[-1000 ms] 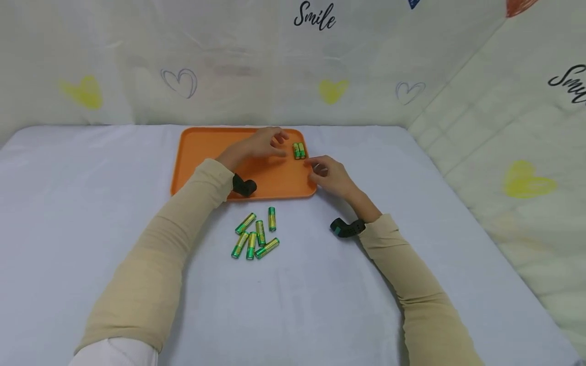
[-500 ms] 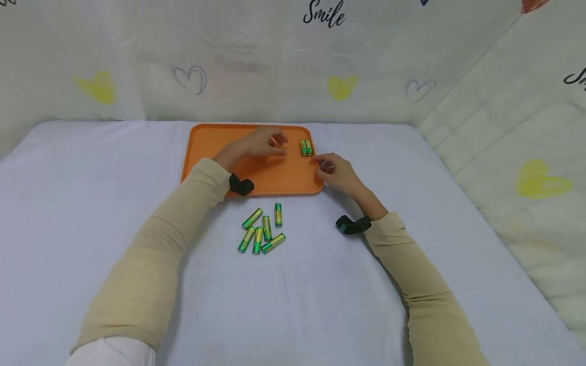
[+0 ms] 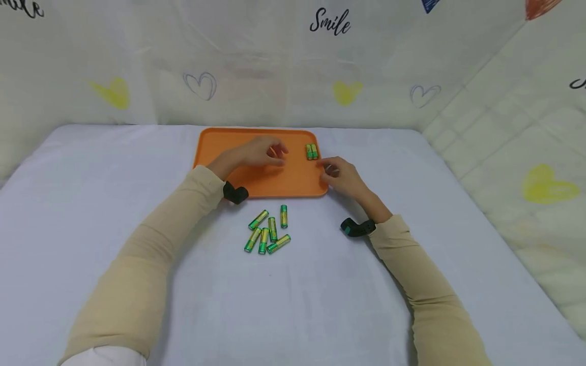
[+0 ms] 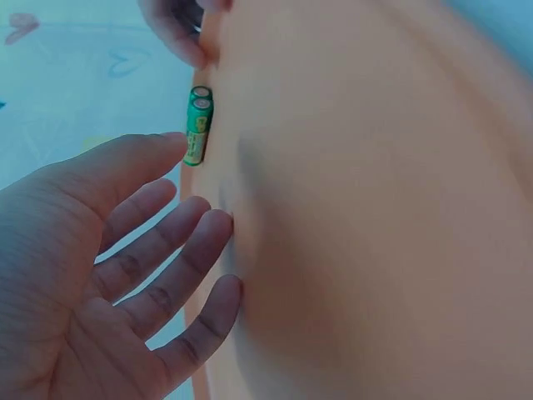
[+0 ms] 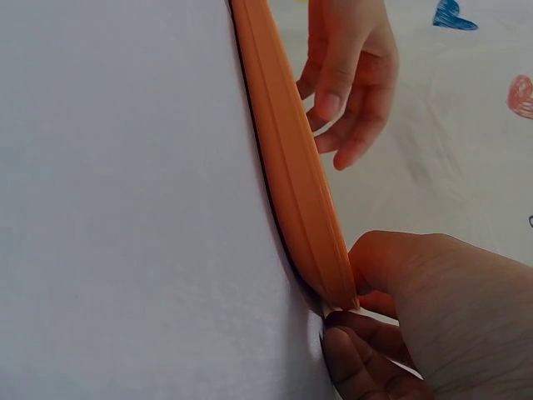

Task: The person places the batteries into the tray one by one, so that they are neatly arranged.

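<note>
Lying flat across the upper middle of the head view, the orange tray (image 3: pixel 297 178) is a smooth, shallow rectangle with rounded corners and a raised rim. Near its upper right corner rests a pair of batteries (image 3: pixel 312 152), slim cylinders in shiny green and gold, set side by side. The right hand (image 3: pixel 343 177) grips the tray's rim at the right edge, digits bent around it (the right wrist view shows the ridged outer wall close up). The left hand (image 3: pixel 261 151) hangs over the middle of the tray with nothing in its grasp, fingers loosely bent and spread; whether a fingertip touches the tray, I cannot tell. Just below the tray, near the centre of the frame, six loose batteries (image 3: pixel 272 230) of the same glossy kind lie at various angles on the white tablecloth (image 3: pixel 293 305), a faintly creased fabric. A curved black device (image 3: pixel 235 193) sits at the left wrist, and a matching black band (image 3: pixel 358 227) at the right. Wrinkled tan sleeves (image 3: pixel 155 244) cover both forearms toward the lower corners. Across the top hangs a pale, softly rippled backdrop (image 3: pixel 274 46) with hearts and "Smile" lettering.
</note>
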{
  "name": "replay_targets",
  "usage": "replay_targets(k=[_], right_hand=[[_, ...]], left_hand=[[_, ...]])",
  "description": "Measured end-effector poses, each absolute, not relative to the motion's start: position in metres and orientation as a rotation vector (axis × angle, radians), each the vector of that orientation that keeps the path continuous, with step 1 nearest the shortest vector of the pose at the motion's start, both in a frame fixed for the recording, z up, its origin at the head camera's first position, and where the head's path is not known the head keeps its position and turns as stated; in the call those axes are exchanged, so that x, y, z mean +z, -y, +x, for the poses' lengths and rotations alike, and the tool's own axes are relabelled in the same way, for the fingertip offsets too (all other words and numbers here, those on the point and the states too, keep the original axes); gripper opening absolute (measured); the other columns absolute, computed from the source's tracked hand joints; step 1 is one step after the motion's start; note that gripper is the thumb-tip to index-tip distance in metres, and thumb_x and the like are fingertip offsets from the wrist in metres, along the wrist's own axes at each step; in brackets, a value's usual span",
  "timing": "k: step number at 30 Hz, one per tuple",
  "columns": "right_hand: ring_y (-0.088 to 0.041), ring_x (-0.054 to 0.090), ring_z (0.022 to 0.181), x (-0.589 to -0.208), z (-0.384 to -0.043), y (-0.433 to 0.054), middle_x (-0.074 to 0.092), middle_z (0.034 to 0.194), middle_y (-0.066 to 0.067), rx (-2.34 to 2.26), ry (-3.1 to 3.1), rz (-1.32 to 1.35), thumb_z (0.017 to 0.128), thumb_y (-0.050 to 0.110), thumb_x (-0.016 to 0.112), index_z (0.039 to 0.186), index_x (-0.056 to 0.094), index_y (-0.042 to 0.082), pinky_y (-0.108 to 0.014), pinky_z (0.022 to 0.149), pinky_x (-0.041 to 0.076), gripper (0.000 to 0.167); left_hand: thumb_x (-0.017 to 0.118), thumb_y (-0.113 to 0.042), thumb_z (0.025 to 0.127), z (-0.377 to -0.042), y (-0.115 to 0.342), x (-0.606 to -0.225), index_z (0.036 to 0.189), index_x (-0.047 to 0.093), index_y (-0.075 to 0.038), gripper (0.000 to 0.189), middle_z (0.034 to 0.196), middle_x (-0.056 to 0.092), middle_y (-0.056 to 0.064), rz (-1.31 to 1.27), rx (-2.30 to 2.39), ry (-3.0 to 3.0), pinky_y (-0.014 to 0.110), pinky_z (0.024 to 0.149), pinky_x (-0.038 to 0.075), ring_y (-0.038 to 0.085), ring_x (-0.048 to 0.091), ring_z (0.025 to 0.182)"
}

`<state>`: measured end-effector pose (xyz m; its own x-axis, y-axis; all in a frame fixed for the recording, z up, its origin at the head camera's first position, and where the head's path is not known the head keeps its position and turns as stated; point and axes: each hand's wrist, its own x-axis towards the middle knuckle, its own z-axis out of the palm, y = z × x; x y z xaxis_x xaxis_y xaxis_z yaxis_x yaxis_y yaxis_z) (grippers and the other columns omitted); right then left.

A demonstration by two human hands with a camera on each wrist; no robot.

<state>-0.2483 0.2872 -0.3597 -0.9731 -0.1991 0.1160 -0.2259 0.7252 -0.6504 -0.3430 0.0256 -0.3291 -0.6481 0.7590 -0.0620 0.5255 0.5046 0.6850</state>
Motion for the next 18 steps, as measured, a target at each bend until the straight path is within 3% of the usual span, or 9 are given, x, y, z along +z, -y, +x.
replay_targets(k=[18], right_hand=[[-0.035,0.055,0.105,-0.359,-0.247,-0.29,0.056,0.122,-0.024,1.107,2.87,0.373,0.092,0.002,0.058,0.13,0.057,-0.004,-0.046,0.093,0.047,0.038]], left_hand=[[0.062,-0.018,0.096,-0.32,-0.016,-0.319,0.122,0.061,-0.001,0.031,0.109,0.065,0.007,1.286,1.01,-2.418,0.036,0.093,0.047,0.021,0.059,0.103]])
